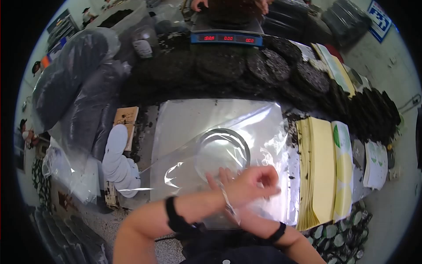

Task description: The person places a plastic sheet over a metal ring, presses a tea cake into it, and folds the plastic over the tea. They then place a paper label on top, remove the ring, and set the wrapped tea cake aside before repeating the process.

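Observation:
My forearms cross near the front of a pale work board (176, 115). My left hand (257, 185) is on the right, above the other wrist, its fingers curled together; what they hold, if anything, is hidden. Partly behind it, my right hand (223, 177) has its fingers apart near the lower edge of a round metal ring (247, 152). Clear plastic film (176, 169) lies over the board and part of the ring, with a diagonal edge and shiny folds.
White discs (116, 140) overlap at the left beside a wooden block (127, 116). Yellow paper sheets (321, 171) stand at the right. Dark round cakes (220, 66) line the back, below a scale (226, 38) with red digits. Another person's hands (200, 5) show at the top.

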A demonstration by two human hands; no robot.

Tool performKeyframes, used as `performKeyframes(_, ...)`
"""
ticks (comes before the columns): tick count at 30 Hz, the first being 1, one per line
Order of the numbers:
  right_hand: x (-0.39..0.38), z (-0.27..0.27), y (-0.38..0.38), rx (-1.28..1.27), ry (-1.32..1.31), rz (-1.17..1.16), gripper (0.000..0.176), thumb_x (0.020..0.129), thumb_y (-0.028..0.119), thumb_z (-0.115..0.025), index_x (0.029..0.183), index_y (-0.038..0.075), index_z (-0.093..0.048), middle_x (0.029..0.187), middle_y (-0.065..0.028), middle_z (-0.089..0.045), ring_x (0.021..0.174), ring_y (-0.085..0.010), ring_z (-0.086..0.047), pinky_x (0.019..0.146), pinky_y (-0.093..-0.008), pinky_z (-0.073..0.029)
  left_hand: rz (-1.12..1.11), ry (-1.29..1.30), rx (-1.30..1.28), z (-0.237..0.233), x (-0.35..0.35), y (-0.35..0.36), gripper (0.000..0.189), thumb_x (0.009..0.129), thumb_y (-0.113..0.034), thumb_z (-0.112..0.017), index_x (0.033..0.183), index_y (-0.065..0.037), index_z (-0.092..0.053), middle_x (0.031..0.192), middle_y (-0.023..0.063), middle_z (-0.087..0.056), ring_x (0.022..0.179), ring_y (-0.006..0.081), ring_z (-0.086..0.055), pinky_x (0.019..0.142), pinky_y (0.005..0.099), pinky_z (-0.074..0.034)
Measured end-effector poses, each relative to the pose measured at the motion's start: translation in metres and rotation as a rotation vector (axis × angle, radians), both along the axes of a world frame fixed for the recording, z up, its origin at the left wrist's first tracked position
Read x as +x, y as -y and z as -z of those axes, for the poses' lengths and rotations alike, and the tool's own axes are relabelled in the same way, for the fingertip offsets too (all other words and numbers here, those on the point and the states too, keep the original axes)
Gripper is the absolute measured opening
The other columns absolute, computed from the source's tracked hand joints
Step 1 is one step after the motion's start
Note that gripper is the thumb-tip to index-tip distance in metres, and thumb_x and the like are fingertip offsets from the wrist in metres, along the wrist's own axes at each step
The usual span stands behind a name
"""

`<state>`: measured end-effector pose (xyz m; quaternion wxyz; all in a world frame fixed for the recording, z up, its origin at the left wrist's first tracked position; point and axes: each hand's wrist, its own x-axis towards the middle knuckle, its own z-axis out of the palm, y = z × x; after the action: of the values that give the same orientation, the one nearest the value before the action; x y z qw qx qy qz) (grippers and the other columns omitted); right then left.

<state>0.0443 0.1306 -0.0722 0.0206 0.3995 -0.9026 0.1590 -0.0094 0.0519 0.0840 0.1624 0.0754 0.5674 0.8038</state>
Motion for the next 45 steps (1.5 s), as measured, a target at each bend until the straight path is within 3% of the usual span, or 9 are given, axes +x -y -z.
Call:
performKeyframes(3,0.074,0.011,-0.092,0.046,0.791,-0.405,0.067,0.103,0.043,-0.044,0.163,0.017,-0.029,0.168,-0.0148,-0.028,0.156,-0.0298,-0.025,0.13,-0.0427,-0.014,0.216,0.027,-0.147,0.123,0.051,-0.059,0.014,0.096,-0.007,-0.071,0.1,-0.007,-0.057,0.09,-0.0019,-0.057,0.085,0.0088,-0.057,0.079,0.0254,-0.055)
performKeyframes(6,0.036,-0.049,-0.111,0.469,1.008,-0.895,0.062,0.099,0.029,-0.063,0.155,0.009,-0.043,0.159,-0.0178,-0.043,0.143,-0.0329,-0.049,0.116,-0.0433,-0.042,0.024,-0.047,-0.235,0.135,0.079,-0.069,0.027,0.091,-0.008,-0.074,0.116,-0.007,-0.063,0.107,0.0061,-0.064,0.098,0.0165,-0.062,0.088,0.0326,-0.057)
performKeyframes(10,-0.04,-0.146,-0.095,-0.493,0.956,-0.055,0.016,0.094,0.009,-0.07,0.108,0.0,-0.071,0.094,-0.012,-0.073,0.088,-0.0325,-0.07,0.083,-0.0397,-0.054,-0.251,-0.844,-0.75,0.136,0.082,-0.008,0.05,0.088,-0.02,-0.075,0.135,-0.009,-0.061,0.141,0.0184,-0.054,0.127,0.0352,-0.055,0.106,0.0457,-0.049)
performKeyframes(13,-0.098,-0.117,-0.059,-0.586,0.142,0.186,0.03,0.096,0.007,-0.065,0.125,-0.002,-0.064,0.126,-0.0231,-0.065,0.118,-0.0352,-0.063,0.098,-0.0406,-0.05,-0.802,-0.484,-1.431,0.055,0.067,0.06,0.062,0.09,-0.032,-0.072,0.146,-0.012,-0.054,0.15,0.0216,-0.047,0.138,0.0426,-0.045,0.115,0.0483,-0.041)
performKeyframes(19,-0.115,-0.082,-0.055,-0.564,0.67,0.157,0.057,0.106,0.032,-0.051,0.155,0.003,-0.042,0.152,-0.0266,-0.048,0.141,-0.0453,-0.046,0.118,-0.0477,-0.035,-0.597,-0.155,-1.155,0.08,0.086,0.075,0.08,0.093,-0.034,-0.07,0.157,-0.003,-0.033,0.157,0.0265,-0.039,0.141,0.0454,-0.042,0.12,0.049,-0.033)
performKeyframes(25,-0.197,-0.06,-0.054,0.002,0.376,0.147,0.055,0.107,0.032,-0.049,0.155,0.007,-0.044,0.141,-0.0218,-0.061,0.139,-0.0385,-0.051,0.12,-0.0572,-0.029,-1.151,-0.112,-1.36,0.094,0.083,0.232,0.028,0.095,-0.02,-0.066,0.118,-0.004,-0.066,0.138,0.0216,-0.06,0.131,0.0392,-0.054,0.113,0.0461,-0.04)
performKeyframes(31,-0.344,-0.138,0.063,-0.363,0.054,-0.118,0.07,0.086,0.03,-0.08,0.148,0.012,-0.053,0.139,-0.0194,-0.062,0.131,-0.0355,-0.057,0.108,-0.0421,-0.047,-1.207,0.025,-2.095,0.146,0.114,0.388,0.039,0.08,-0.014,-0.082,0.113,0.0,-0.069,0.104,0.0164,-0.066,0.103,0.0375,-0.061,0.094,0.0478,-0.048)
performKeyframes(43,-0.434,-0.078,0.152,-0.096,0.157,-0.332,0.083,0.073,0.024,-0.086,0.149,0.016,-0.055,0.154,-0.0241,-0.049,0.137,-0.0446,-0.05,0.116,-0.048,-0.041,-1.591,0.239,-0.884,0.211,0.128,0.412,0.016,0.079,-0.005,-0.082,0.09,-0.003,-0.072,0.08,0.0029,-0.07,0.066,0.0109,-0.063,0.065,0.0282,-0.052)
performKeyframes(45,-0.437,-0.072,0.152,-0.045,0.089,-0.345,0.079,0.077,0.016,-0.08,0.151,0.013,-0.051,0.155,-0.0238,-0.048,0.14,-0.0435,-0.048,0.118,-0.0496,-0.039,-1.377,0.244,-1.661,0.157,0.108,0.377,0.035,0.077,-0.018,-0.086,0.104,-0.001,-0.07,0.1,0.0134,-0.065,0.082,0.0286,-0.066,0.074,0.038,-0.054)
